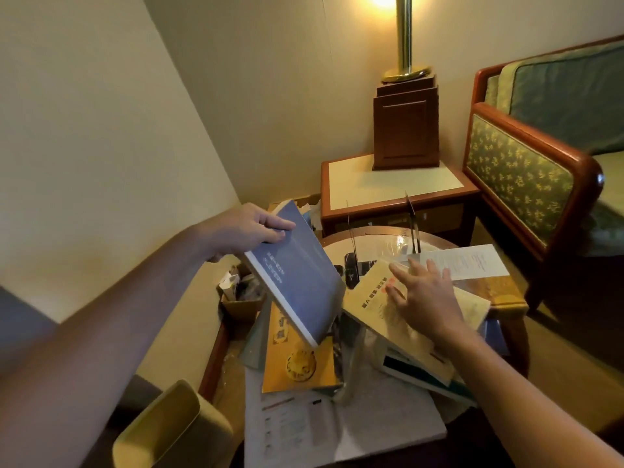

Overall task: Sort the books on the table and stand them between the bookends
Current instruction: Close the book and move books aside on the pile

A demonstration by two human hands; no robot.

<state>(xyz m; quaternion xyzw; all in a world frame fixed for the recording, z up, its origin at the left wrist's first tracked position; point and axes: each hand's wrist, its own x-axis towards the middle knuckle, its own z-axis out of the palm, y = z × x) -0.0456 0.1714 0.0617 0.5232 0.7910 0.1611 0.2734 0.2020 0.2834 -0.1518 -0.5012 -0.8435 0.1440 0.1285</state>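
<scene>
My left hand [251,229] grips the far top corner of a blue-grey book [297,275] and holds it tilted above the pile. Flat and with fingers spread, my right hand [422,295] rests on a cream book [374,298] that tops a slanted stack. Under the blue book lies an orange book with a gold seal [297,363]. Two thin dark metal bookends [353,251] [413,224] stand upright at the back of the round glass-topped table [378,241]. Nothing stands between them.
A white sheet [469,260] lies at the table's right. Printed papers [304,427] hang over the near edge. A side table [388,187] with a lamp [405,123] stands behind. An armchair [526,170] is at right, a cardboard box [239,298] on the floor at left.
</scene>
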